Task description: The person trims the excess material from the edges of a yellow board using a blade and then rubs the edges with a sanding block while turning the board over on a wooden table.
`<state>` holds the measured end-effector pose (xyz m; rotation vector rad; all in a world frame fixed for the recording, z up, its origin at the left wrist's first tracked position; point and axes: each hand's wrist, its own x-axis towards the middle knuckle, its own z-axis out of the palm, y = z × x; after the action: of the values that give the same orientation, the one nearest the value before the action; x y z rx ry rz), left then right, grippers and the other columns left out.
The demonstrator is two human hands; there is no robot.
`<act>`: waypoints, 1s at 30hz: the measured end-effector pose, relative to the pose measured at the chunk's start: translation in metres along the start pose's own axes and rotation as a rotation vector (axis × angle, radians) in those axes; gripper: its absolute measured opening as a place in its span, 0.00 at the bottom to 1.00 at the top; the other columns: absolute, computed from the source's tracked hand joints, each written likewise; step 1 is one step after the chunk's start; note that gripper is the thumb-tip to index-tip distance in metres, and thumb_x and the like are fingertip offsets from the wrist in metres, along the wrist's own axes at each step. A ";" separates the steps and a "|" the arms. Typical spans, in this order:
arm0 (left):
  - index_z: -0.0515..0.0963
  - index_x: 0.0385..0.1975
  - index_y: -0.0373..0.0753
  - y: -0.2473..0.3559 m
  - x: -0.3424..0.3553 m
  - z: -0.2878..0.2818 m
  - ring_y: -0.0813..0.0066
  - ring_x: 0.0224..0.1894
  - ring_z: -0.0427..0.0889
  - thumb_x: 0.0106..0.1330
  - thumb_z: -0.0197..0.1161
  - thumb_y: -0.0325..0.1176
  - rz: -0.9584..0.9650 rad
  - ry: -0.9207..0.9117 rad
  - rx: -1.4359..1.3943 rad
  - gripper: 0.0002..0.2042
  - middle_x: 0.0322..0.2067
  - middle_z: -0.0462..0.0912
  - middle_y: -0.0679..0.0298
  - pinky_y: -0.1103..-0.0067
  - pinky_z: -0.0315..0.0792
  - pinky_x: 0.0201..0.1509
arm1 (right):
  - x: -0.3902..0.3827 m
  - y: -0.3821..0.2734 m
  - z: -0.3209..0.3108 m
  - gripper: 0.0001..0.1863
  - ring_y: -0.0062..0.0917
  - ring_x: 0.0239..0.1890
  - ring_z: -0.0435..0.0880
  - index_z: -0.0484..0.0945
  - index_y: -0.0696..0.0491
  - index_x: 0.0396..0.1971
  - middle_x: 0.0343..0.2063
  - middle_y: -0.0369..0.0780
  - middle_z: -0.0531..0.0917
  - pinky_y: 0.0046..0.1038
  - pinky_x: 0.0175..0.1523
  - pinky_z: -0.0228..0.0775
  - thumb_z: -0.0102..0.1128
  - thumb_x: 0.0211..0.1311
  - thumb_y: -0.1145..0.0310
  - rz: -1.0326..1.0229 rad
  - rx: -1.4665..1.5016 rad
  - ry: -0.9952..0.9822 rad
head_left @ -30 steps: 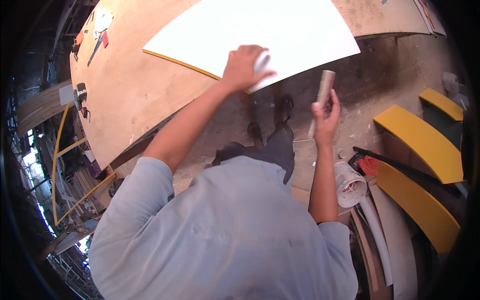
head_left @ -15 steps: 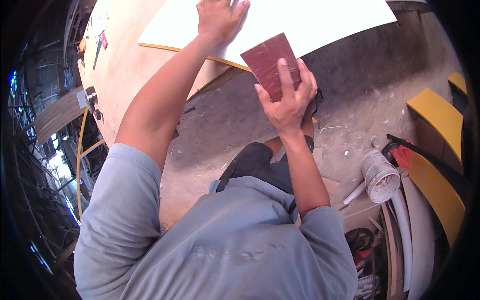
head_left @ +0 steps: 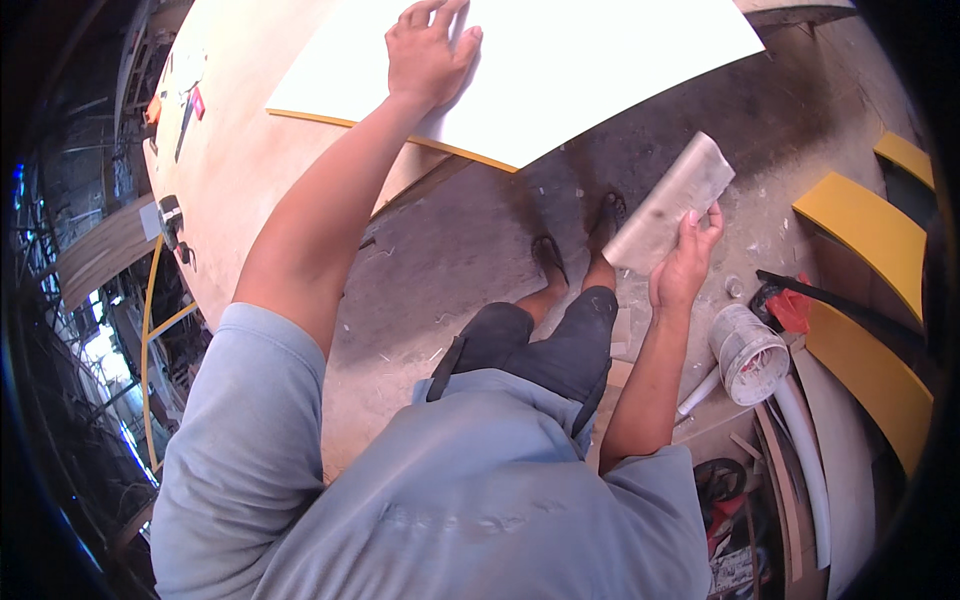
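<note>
Now the right hand (head_left: 682, 265) grips the sheet (head_left: 668, 210), pale side showing; 0.5 s ago, red-brown. Left hand (head_left: 424, 60), fingers loosely spread, stays on white panel (head_left: 590, 70).

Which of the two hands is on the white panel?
The left hand, laid on the white panel. The right hand instead holds a beige sheet-like piece away from the panel.

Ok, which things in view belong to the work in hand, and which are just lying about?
In use, it seems:
pale sheet, in the right hand
white panel, under the left hand
table, bearing the panel

Seemingly just lying about:
whitish bucket
curved yellow pieces
red plastic
</note>
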<state>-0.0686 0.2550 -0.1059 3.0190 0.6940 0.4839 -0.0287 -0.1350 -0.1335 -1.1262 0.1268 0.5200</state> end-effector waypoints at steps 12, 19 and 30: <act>0.72 0.61 0.43 0.011 0.003 -0.015 0.54 0.66 0.66 0.68 0.56 0.44 -0.067 -0.007 -0.097 0.23 0.61 0.71 0.53 0.58 0.58 0.70 | -0.021 0.054 0.091 0.43 0.42 0.61 0.69 0.68 0.40 0.70 0.61 0.49 0.65 0.45 0.62 0.64 0.71 0.54 0.44 -0.827 -1.210 -0.130; 0.70 0.63 0.43 0.017 0.002 -0.024 0.53 0.68 0.63 0.69 0.55 0.44 -0.130 -0.085 -0.065 0.24 0.63 0.69 0.53 0.58 0.55 0.73 | 0.024 0.072 0.056 0.37 0.41 0.65 0.66 0.67 0.33 0.71 0.65 0.48 0.65 0.46 0.62 0.62 0.61 0.62 0.39 -1.008 -1.424 -0.080; 0.69 0.64 0.43 0.018 0.004 -0.021 0.53 0.67 0.64 0.69 0.56 0.44 -0.096 -0.071 -0.084 0.24 0.63 0.68 0.53 0.58 0.56 0.71 | 0.055 0.064 0.045 0.36 0.41 0.65 0.65 0.68 0.35 0.71 0.65 0.47 0.63 0.49 0.63 0.61 0.56 0.66 0.38 -1.020 -1.350 0.025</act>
<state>-0.0635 0.2395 -0.0831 2.8929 0.7883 0.3906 -0.0176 -0.0563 -0.1864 -2.2573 -0.8755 -0.4578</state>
